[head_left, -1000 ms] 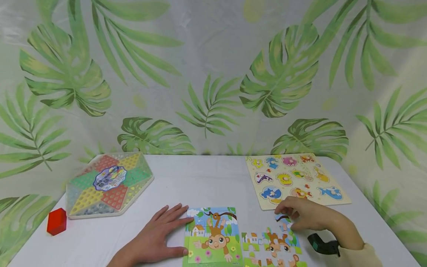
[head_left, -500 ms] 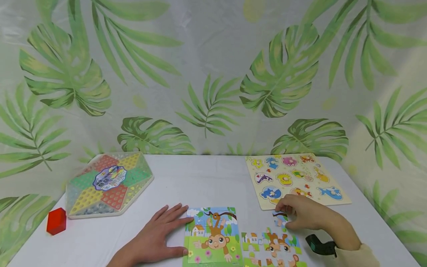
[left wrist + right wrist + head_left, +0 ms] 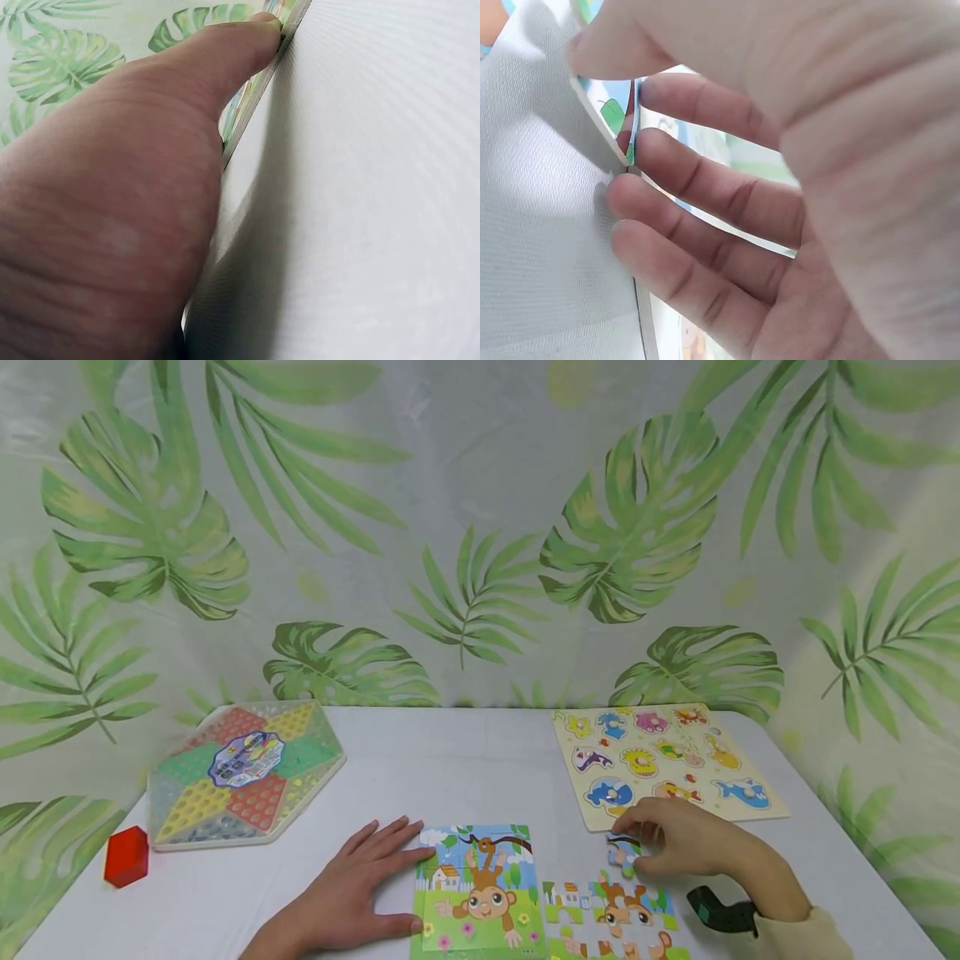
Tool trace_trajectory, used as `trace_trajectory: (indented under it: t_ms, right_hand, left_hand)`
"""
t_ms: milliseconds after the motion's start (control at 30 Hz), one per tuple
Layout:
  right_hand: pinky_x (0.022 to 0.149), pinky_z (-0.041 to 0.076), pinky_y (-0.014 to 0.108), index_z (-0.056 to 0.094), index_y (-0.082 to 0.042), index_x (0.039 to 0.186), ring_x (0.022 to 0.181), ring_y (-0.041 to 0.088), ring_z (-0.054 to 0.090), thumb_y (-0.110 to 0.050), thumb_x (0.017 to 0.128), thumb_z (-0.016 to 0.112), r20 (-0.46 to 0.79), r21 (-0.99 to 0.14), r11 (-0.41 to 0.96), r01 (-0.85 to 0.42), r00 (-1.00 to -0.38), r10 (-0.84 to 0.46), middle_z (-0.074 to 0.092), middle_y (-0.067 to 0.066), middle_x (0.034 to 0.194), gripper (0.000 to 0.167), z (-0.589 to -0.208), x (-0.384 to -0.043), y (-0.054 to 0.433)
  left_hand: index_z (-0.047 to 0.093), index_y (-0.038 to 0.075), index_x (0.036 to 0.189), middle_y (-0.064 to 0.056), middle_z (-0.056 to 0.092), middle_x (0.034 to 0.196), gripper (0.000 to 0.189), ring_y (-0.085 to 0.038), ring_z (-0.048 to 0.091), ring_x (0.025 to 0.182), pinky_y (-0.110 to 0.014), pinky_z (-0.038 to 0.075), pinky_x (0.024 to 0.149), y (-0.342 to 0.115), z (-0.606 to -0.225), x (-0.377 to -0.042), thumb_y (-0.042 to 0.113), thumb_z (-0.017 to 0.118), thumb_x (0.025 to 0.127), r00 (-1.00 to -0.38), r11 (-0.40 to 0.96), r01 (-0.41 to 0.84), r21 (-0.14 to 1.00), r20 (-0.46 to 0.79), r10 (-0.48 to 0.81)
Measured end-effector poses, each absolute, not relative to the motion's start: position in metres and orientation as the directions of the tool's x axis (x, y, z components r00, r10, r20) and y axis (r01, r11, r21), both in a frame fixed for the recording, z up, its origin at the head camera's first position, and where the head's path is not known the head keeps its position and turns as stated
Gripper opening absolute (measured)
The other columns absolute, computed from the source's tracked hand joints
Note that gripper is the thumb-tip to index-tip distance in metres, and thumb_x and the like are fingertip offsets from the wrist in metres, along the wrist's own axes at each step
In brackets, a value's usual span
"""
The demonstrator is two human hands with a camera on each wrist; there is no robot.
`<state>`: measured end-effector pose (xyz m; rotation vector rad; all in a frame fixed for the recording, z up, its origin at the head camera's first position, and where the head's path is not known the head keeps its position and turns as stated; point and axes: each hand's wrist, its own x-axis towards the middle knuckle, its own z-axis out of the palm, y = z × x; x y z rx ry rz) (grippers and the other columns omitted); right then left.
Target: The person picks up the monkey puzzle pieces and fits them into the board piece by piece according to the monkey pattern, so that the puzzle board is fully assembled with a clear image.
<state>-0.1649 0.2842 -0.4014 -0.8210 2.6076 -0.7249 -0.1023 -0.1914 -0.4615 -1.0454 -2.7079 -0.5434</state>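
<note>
In the head view my left hand (image 3: 356,885) lies spread on the table, fingers straight. Its thumb and index finger touch the left edge of a finished-looking monkey jigsaw puzzle (image 3: 480,893). The left wrist view shows the thumb (image 3: 232,52) against the board's edge. To the right, my right hand (image 3: 678,839) pinches a jigsaw piece (image 3: 620,852) printed with a branch and blue sky. In the right wrist view that jigsaw piece (image 3: 611,112) stands tilted between thumb and fingertips. Just below it lies a partly assembled second monkey picture (image 3: 618,917) with gaps between pieces.
A wooden sea-animal knob puzzle (image 3: 570,789) lies behind my right hand. At the back left sits a hexagonal Chinese checkers box (image 3: 300,793), with a red block (image 3: 127,857) beside it. A leaf-patterned curtain (image 3: 480,527) hangs behind the table.
My right hand has shifted a little to the left, carrying the jigsaw piece with it, and more of the piece now shows. The left hand has stayed still.
</note>
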Motion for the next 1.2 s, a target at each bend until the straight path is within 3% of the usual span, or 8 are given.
trace_trajectory:
  t_ms: [233,600,867,1100,1200]
  right_hand:
    - [0.066,0.051,0.021,0.072,-0.020,0.115,0.081,0.005,0.054,-0.020,0.083,0.082,-0.075,-0.554,0.673,-0.490,-0.776,-0.627,0.060,-0.011,0.094,0.034,-0.400,-0.163,0.279]
    - [0.067,0.050,0.022,0.071,-0.021,0.118,0.082,0.006,0.053,-0.020,0.083,0.081,-0.103,-0.574,0.668,-0.474,-0.767,-0.633,0.063,-0.010,0.100,0.036,-0.399,-0.163,0.259]
    - [0.074,0.056,0.024,0.072,-0.015,0.121,0.085,0.004,0.058,-0.020,0.084,0.079,-0.080,-0.569,0.647,-0.507,-0.750,-0.657,0.061,-0.007,0.101,0.038,-0.394,-0.164,0.242]
    - [0.067,0.048,0.021,0.072,-0.015,0.118,0.078,0.007,0.051,-0.019,0.083,0.078,-0.085,-0.512,0.672,-0.535,-0.747,-0.660,0.056,-0.008,0.093,0.036,-0.389,-0.166,0.228]
    - [0.069,0.049,0.022,0.072,-0.014,0.117,0.080,0.007,0.053,-0.017,0.084,0.078,-0.073,-0.512,0.658,-0.552,-0.735,-0.674,0.058,-0.008,0.096,0.034,-0.386,-0.167,0.223]
  left_hand:
    - [0.057,0.032,0.146,-0.001,0.046,0.161,0.073,-0.030,0.041,0.149,-0.043,0.016,0.119,-0.191,-0.461,-0.103,0.075,0.062,0.087,-0.740,0.685,0.672,0.280,0.289,0.608]
    - [0.057,0.031,0.147,-0.001,0.045,0.162,0.075,-0.030,0.039,0.150,-0.044,0.015,0.120,-0.192,-0.461,-0.103,0.075,0.063,0.087,-0.744,0.686,0.668,0.291,0.280,0.606]
    - [0.057,0.030,0.147,-0.001,0.044,0.162,0.075,-0.029,0.039,0.151,-0.045,0.016,0.121,-0.192,-0.461,-0.105,0.075,0.063,0.087,-0.742,0.681,0.670,0.295,0.275,0.611]
    - [0.057,0.030,0.146,-0.001,0.045,0.161,0.075,-0.029,0.040,0.150,-0.044,0.016,0.120,-0.192,-0.462,-0.105,0.075,0.063,0.087,-0.740,0.681,0.673,0.288,0.281,0.612]
    - [0.057,0.031,0.146,-0.001,0.045,0.161,0.075,-0.029,0.040,0.150,-0.044,0.016,0.120,-0.192,-0.462,-0.104,0.075,0.063,0.086,-0.742,0.684,0.670,0.289,0.280,0.609]
